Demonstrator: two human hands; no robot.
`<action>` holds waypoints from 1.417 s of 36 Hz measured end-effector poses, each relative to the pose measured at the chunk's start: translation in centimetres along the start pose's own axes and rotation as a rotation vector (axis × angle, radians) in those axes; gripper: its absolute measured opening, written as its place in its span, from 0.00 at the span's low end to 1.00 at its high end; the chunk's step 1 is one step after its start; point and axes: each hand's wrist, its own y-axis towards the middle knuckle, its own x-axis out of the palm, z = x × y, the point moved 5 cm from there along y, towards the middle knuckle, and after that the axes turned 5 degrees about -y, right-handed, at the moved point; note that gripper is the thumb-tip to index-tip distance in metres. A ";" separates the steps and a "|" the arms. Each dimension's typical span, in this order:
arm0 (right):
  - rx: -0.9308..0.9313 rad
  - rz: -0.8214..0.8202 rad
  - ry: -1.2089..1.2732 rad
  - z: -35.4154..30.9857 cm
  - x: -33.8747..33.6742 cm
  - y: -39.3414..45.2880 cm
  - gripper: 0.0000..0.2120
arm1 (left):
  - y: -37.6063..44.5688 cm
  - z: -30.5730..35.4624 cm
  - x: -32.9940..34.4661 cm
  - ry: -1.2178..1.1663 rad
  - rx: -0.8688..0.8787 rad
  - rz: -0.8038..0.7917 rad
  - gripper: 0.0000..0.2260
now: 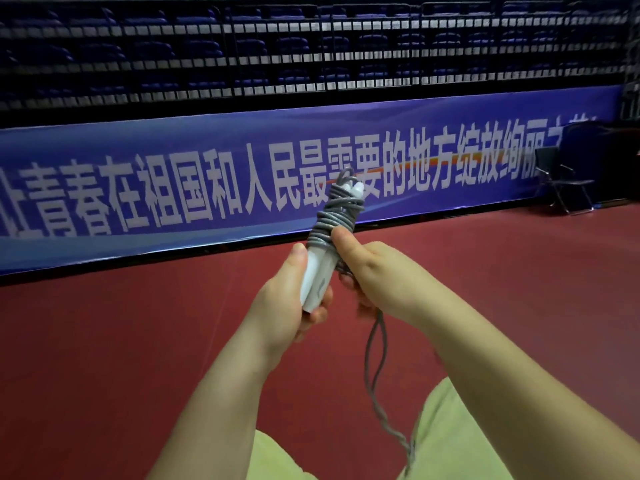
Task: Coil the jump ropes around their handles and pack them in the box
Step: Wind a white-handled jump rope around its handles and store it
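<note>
— What have you got in your hands?

— Your left hand (pixel 294 299) is curled round the lower end of the two white handles (pixel 317 282), thumb lying up along their smooth, rounded plastic. They sit side by side, tilted away from you, held up in front of you over the floor.

— And the rope?

— The grey jump rope (pixel 337 211) is wound in loose, overlapping turns round the upper half of the handles. It looks like a thin, slightly speckled cord, and a small loop pokes up past the handle tips. Your right hand (pixel 367 271) pinches the cord just under the coil, thumb pressed against the lowest turns, fingers folded in beneath. From that hand a doubled length hangs down, slack, toward your lap.

— What's around you?

— A matte dark red floor (pixel 138 341), even and smooth. Along its far edge runs a long blue banner (pixel 207 188) with large white characters. Above it are dark, folded-back rows of seating behind a railing. At the right, a black folding chair (pixel 557 181) stands on the floor near the banner. Your pale green trousers (pixel 450 434) show at the bottom.
</note>
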 end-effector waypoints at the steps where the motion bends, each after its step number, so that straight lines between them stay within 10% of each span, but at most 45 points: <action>1: 0.036 -0.036 0.074 0.2 0.2 0.1 0.29 | 0.0 0.1 -0.1 0.029 0.020 0.017 0.24; 11: 0.093 -0.128 0.073 2.2 1.1 -0.4 0.36 | 0.3 -2.7 -0.7 0.410 0.028 0.112 0.35; 17: 0.026 -0.020 0.126 1.9 0.6 -0.5 0.24 | -0.1 -1.7 -0.7 0.286 0.063 0.072 0.24; 22: -0.064 -0.034 0.458 1.0 0.3 -0.7 0.13 | -0.5 -1.2 -0.2 -0.092 0.010 -0.237 0.20; 26: -0.171 -0.137 0.600 1.0 0.1 -0.5 0.28 | -1.6 -1.1 1.1 -0.310 -0.029 -0.605 0.33; 35: -0.394 -0.288 0.581 -0.8 0.0 -1.5 0.35 | -3.8 -2.5 4.4 -0.933 -0.276 -1.165 0.29; 39: -0.342 -0.340 0.557 -0.1 0.0 -1.4 0.50 | -3.1 -2.2 3.5 -0.860 -0.329 -1.115 0.27; 44: -0.289 -0.371 0.504 0.4 -0.6 -1.3 0.31 | -2.4 -2.3 2.4 -0.839 -0.382 -1.000 0.27; 51: -0.120 -0.226 0.235 1.8 -1.3 -1.3 0.23 | -1.0 -1.8 0.4 -0.390 -0.274 -0.367 0.29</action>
